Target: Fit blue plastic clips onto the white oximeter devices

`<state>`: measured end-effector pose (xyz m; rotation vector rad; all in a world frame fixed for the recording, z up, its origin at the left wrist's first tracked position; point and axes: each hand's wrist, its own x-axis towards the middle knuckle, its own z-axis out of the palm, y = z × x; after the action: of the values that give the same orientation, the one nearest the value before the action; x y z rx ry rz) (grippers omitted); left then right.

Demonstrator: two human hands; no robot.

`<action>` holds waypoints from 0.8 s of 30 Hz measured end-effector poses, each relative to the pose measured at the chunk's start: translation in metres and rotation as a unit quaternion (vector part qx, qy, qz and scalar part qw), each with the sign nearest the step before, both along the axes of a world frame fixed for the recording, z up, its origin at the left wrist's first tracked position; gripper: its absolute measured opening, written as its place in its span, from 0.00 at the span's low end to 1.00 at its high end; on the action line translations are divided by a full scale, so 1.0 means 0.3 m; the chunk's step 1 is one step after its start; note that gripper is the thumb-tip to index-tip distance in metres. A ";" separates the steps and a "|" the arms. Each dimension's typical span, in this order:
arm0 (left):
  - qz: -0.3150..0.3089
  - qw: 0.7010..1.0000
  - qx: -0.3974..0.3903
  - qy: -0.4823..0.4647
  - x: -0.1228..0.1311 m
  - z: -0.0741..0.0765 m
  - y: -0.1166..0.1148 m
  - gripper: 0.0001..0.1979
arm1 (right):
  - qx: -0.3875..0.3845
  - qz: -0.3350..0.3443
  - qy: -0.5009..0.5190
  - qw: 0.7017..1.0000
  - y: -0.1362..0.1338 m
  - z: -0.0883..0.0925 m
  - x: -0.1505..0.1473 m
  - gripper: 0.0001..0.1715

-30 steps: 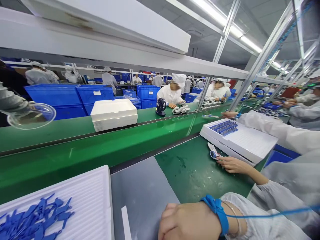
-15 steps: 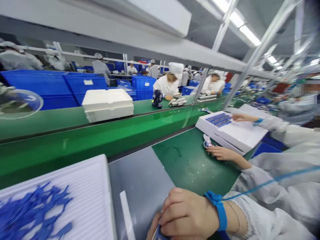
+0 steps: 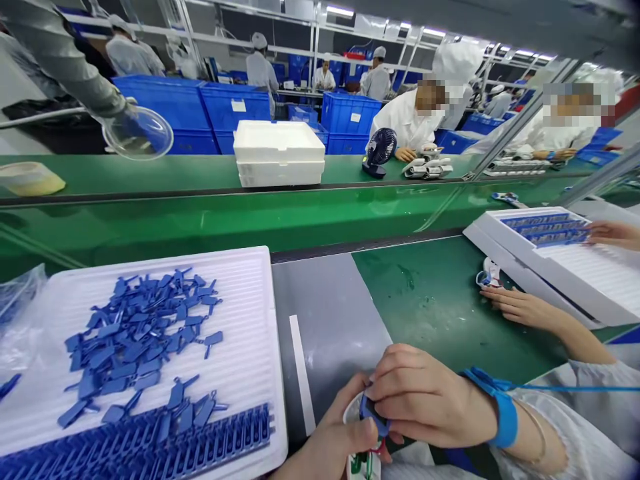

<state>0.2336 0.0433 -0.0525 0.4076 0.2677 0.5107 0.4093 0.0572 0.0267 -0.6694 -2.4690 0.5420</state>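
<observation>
At the bottom middle, my left hand (image 3: 333,433) is closed round a small white-and-blue electronic device (image 3: 353,408), its thumb against the blue part. The device's lower end looks open, with green and red inside. My right hand (image 3: 425,393), with a blue wrist strap (image 3: 500,410), has its fingers closed on the blue part with the dark face at the device's upper end. Its fingers hide much of that end. Left of my hands, a white foam tray (image 3: 250,320) carries a loose pile of small blue plastic pieces (image 3: 135,327) and rows of similar pieces (image 3: 220,437).
A white strip (image 3: 301,373) lies on the grey mat (image 3: 330,300). At right, a co-worker's hand (image 3: 530,310) touches another small device (image 3: 489,273) beside a white foam box (image 3: 540,267). Beyond the green ledge stand stacked foam boxes (image 3: 280,150) and a small fan (image 3: 380,150).
The view has swung left and down, bringing the whole pile of blue pieces, my left hand and the device into sight. My right hand stays at the device.
</observation>
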 end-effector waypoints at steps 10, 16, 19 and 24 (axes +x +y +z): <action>0.011 0.999 -0.027 0.024 0.005 -0.001 -0.005 0.35 | -0.113 -0.004 0.131 0.985 0.025 -0.001 -0.012 0.08; -0.024 0.998 0.040 0.039 -0.010 -0.014 -0.007 0.38 | -0.167 -0.001 0.178 0.970 0.032 -0.023 -0.023 0.08; -0.028 0.997 0.071 0.023 -0.015 0.013 0.004 0.36 | -0.170 0.001 0.189 0.967 0.035 -0.026 -0.031 0.06; -0.026 0.988 0.150 0.039 -0.005 0.057 0.029 0.34 | -0.185 0.012 0.151 0.971 0.039 -0.022 -0.032 0.04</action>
<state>0.2320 0.0519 -0.0353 0.7266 0.2554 0.4858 0.3996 0.0688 0.0202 -0.6422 -2.1106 1.0477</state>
